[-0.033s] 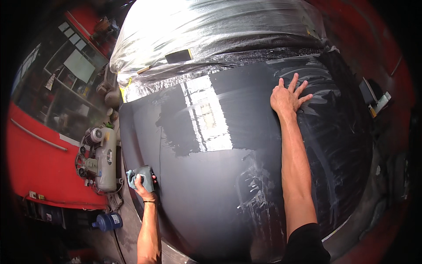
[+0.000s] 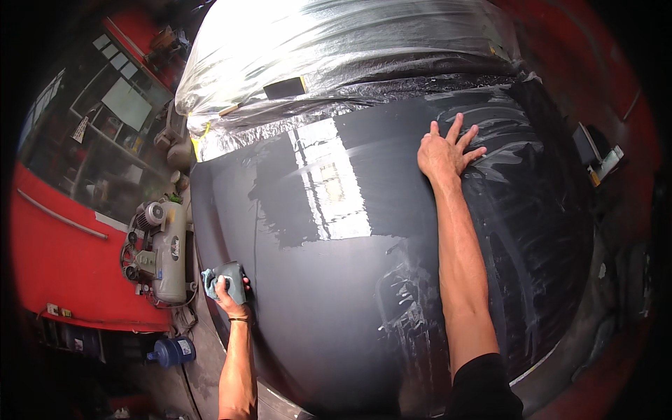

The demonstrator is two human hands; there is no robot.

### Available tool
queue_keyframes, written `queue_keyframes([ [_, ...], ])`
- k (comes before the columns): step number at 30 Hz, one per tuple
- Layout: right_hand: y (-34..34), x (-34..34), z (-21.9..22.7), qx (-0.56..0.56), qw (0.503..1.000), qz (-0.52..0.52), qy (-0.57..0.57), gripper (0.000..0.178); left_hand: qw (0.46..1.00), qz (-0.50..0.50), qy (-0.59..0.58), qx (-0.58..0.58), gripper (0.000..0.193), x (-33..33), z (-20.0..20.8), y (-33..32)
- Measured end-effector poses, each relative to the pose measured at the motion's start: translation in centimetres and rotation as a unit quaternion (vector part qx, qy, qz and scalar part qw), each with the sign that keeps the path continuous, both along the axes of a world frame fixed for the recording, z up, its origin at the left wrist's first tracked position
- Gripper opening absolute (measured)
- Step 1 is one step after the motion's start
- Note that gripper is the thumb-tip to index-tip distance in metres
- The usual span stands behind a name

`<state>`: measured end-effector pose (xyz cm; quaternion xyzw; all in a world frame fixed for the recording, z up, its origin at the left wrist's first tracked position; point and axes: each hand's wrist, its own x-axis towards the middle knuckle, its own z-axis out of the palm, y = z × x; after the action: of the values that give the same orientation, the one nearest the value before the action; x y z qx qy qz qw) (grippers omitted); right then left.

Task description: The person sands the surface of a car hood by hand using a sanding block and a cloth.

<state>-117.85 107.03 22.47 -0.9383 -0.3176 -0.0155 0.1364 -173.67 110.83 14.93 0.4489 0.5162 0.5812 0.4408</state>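
A dark grey car hood (image 2: 308,301) stretches out below me, wet and streaked in places. My right hand (image 2: 446,154) lies flat on its upper right part with the fingers spread, holding nothing. Pale smears (image 2: 500,126) of wet residue run beside those fingertips. Over at the hood's left edge, my left hand (image 2: 229,301) is closed on a crumpled blue-grey cloth (image 2: 211,283) together with a dark, flat piece (image 2: 231,271) whose kind I cannot make out. A bright reflection (image 2: 336,189) shines on a wet patch between the hands.
Clear plastic sheeting (image 2: 329,42) covers the car beyond the hood, with a small black rectangular pad (image 2: 283,88) on it. To the left stand an air compressor (image 2: 168,252) and a blue water jug (image 2: 171,352) on the floor, by a red wall (image 2: 84,273).
My right hand has slid a little to the left across the hood, its fingers still spread. My left hand stays in the same place with its cloth and dark piece.
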Motion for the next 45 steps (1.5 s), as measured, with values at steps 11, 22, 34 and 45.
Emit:
queue_keyframes([
  [11,13.1,-27.1,0.9,-0.005,0.934,0.358,0.02,0.057,1.0,0.003,0.02,0.0,0.051,1.1,0.3,0.7],
  [22,0.1,1.9,-0.1,0.007,1.0,0.03,-0.007,0.054,1.0,0.011,0.015,-0.008,0.053,-0.4,-0.5,1.5],
  [34,5.1,-22.2,-1.6,0.045,0.962,0.27,-0.001,0.057,0.999,0.01,0.027,0.023,0.044,0.1,-0.1,1.0],
  [45,-10.3,-12.1,-1.3,0.2,0.969,0.139,-0.029,0.058,0.995,-0.015,-0.063,0.077,0.033,1.2,-0.5,1.9],
])
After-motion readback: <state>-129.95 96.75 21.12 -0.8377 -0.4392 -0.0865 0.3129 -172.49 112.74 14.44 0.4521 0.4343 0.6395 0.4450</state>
